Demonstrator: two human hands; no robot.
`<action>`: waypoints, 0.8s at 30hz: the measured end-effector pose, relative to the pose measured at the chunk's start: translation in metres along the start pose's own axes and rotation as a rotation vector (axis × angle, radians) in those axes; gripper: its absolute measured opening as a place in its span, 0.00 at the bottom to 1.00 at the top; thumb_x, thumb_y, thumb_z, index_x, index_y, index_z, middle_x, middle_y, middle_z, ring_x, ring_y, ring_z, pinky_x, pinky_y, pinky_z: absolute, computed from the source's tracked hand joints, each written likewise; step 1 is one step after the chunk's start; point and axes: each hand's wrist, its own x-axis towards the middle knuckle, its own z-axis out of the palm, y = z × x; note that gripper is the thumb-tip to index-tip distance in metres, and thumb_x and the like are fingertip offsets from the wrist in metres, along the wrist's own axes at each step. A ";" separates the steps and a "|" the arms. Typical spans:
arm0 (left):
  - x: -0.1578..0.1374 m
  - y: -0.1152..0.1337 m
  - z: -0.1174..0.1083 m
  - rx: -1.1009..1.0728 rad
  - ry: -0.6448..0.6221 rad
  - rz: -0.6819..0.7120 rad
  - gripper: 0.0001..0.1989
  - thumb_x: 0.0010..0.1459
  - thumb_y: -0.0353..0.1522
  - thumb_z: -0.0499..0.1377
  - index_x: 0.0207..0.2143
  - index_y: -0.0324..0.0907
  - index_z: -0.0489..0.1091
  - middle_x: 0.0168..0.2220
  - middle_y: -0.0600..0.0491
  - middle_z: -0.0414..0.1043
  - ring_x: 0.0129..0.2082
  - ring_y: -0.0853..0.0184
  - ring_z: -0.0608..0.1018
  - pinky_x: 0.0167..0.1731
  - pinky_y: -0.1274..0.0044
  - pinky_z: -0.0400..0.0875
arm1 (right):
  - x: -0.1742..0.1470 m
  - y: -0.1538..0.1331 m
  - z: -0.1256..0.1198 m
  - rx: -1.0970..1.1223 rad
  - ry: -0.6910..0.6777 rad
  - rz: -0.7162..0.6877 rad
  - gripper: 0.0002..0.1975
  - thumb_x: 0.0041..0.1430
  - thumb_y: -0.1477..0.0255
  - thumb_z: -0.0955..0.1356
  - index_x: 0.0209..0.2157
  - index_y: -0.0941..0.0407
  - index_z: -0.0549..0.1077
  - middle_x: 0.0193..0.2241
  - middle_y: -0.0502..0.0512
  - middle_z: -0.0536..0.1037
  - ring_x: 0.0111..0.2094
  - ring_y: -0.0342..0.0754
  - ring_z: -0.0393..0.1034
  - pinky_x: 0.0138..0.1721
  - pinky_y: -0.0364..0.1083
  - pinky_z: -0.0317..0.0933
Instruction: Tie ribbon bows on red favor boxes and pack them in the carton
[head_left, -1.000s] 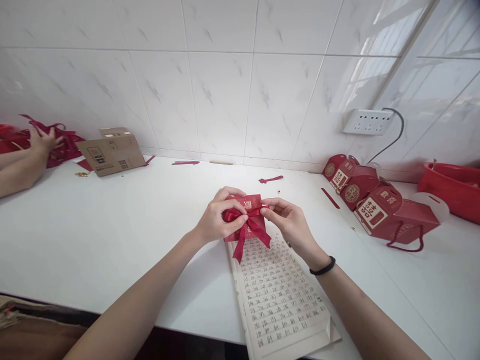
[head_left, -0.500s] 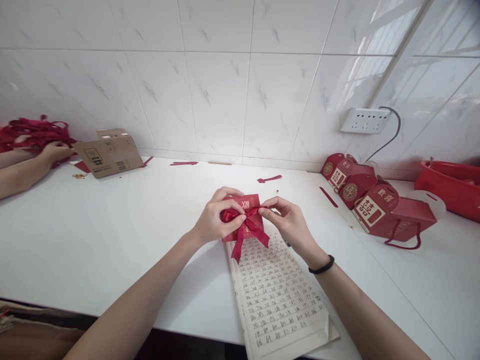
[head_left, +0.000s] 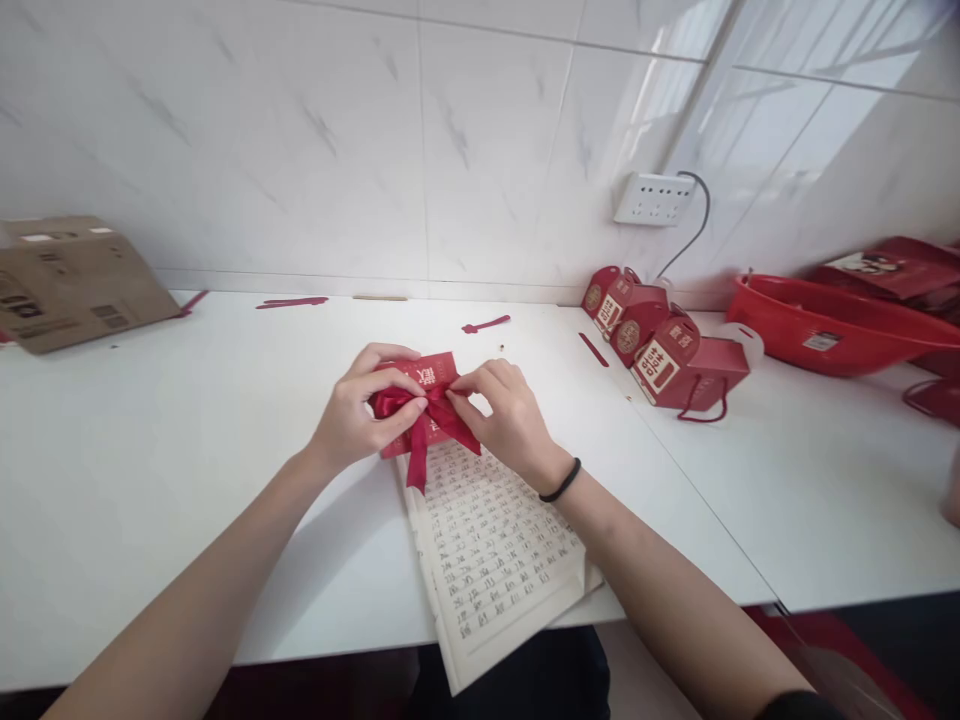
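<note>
A red printed card or small box [head_left: 441,368] with pale characters is wrapped with a red satin ribbon [head_left: 418,460] tied in a bow, its two tails hanging toward me. My left hand [head_left: 375,405] pinches the bow's left loop and knot. With thumb and forefinger, my right hand [head_left: 499,410] grips the ribbon on the bow's right side; a black band circles that wrist. Beneath lies an open notebook [head_left: 495,560] filled with rows of handwritten figures, its near end past the table edge.
Red gift boxes [head_left: 694,370] with cord handles stand at the right, beside a red plastic basin [head_left: 825,325]. A folded cardboard piece [head_left: 82,285] leans at the far left. Ribbon scraps [head_left: 487,324] lie along the back. A power strip [head_left: 654,199] hangs on the tiled wall.
My view has turned right, bringing more of the basin into sight; the other person's hands at the left are out of view. Both hands keep hold of the ribbon bow, the right one slightly closer in.
</note>
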 end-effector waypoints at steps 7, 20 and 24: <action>0.001 -0.003 0.001 0.027 0.030 0.037 0.01 0.51 0.31 0.59 0.27 0.44 0.70 0.42 0.52 0.68 0.42 0.64 0.72 0.42 0.70 0.72 | 0.002 0.000 -0.003 -0.120 0.037 -0.080 0.05 0.61 0.76 0.65 0.30 0.58 0.68 0.28 0.52 0.71 0.30 0.46 0.61 0.34 0.45 0.55; 0.001 -0.005 0.002 0.039 0.043 0.037 0.01 0.50 0.31 0.60 0.26 0.46 0.70 0.42 0.54 0.69 0.42 0.63 0.72 0.40 0.68 0.72 | 0.004 -0.002 -0.005 -0.207 -0.027 -0.101 0.07 0.63 0.76 0.62 0.30 0.57 0.67 0.26 0.51 0.69 0.30 0.45 0.58 0.34 0.45 0.51; 0.001 -0.005 0.003 0.047 0.051 0.021 0.01 0.50 0.32 0.60 0.26 0.46 0.70 0.42 0.55 0.69 0.42 0.62 0.72 0.41 0.67 0.72 | 0.005 -0.003 -0.006 -0.242 -0.081 -0.083 0.07 0.64 0.75 0.61 0.31 0.57 0.67 0.27 0.51 0.67 0.30 0.45 0.58 0.34 0.45 0.50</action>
